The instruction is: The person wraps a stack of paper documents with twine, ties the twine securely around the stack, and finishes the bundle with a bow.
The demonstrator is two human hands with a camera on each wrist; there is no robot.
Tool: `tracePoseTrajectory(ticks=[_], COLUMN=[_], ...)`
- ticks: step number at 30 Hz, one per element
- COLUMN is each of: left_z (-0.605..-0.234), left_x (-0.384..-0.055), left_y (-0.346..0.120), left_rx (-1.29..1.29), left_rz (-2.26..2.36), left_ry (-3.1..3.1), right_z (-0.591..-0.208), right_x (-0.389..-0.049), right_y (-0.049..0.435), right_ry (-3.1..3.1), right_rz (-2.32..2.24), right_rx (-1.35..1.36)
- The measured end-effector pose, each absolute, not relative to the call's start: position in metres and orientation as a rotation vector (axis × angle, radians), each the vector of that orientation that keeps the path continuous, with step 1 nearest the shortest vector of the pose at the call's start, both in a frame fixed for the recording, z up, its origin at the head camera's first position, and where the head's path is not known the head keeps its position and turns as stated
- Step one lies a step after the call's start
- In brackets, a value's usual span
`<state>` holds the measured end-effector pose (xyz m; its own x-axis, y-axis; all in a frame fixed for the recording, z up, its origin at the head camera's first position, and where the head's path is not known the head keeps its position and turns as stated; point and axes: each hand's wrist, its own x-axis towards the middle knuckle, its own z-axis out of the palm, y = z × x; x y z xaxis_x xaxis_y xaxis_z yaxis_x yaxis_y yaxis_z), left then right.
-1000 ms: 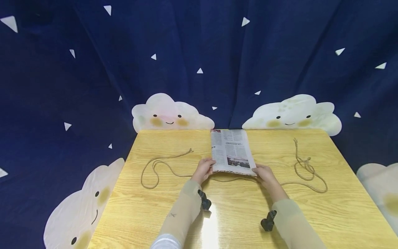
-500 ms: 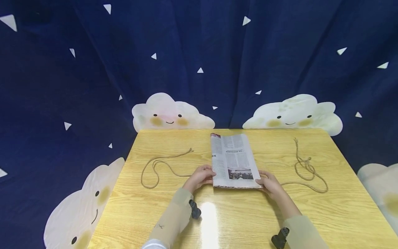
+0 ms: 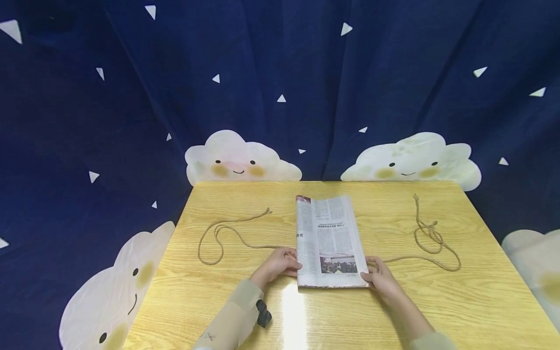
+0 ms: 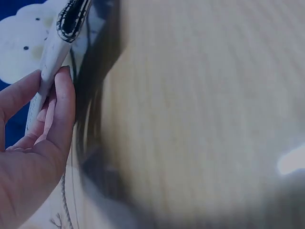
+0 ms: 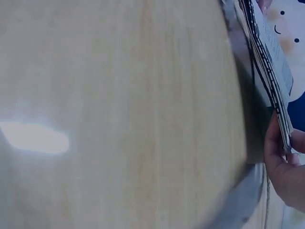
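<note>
A folded newspaper (image 3: 330,243) with a photo near its lower edge lies between my hands in the head view. At its left side, my left hand (image 3: 277,263) grips the folded edge, thumb on top and fingers below. My right hand (image 3: 381,278) pinches the lower right side the same way. Both wrist views show a gap between the newspaper and the wooden table, so it is held up. In the left wrist view the rounded fold (image 4: 70,29) shows; the right wrist view shows stacked layers (image 5: 268,71). A thin brown rope (image 3: 238,238) runs beneath the newspaper, its middle hidden.
The rope's right part (image 3: 433,238) lies in loose loops on the light wooden table (image 3: 210,311). Behind the table's far edge hangs a dark blue curtain (image 3: 245,63) with white triangles and smiling clouds. A bright reflection crosses the front of the tabletop.
Both hands have drawn the newspaper from the table's far edge toward the body, over the rope. Their grip stays on its two sides, and the rope has kept its place.
</note>
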<state>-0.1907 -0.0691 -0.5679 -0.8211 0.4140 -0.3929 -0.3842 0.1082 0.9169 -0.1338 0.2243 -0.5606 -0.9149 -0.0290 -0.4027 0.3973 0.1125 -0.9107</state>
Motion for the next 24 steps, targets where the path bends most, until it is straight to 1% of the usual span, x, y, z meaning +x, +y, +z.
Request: tracePoseTrajectory(ticks=[13, 20, 24], left_z=[-0.573, -0.57, -0.566], left_x=[-0.17, -0.167, -0.169], left_y=[-0.072, -0.071, -0.069], left_rx=[0.031, 0.029, 0.072], left_rz=[1.726, 1.652, 1.546], left_ry=[1.858, 1.949, 2.085], right_z=[-0.571, -0.572, -0.57], right_x=[-0.11, -0.11, -0.113], right_y=[0.221, 0.22, 0.221], right_ry=[2.074, 2.193, 2.345], right_rz=[-1.819, -1.71, -1.582], right_rx=[0.372, 0.37, 0.32])
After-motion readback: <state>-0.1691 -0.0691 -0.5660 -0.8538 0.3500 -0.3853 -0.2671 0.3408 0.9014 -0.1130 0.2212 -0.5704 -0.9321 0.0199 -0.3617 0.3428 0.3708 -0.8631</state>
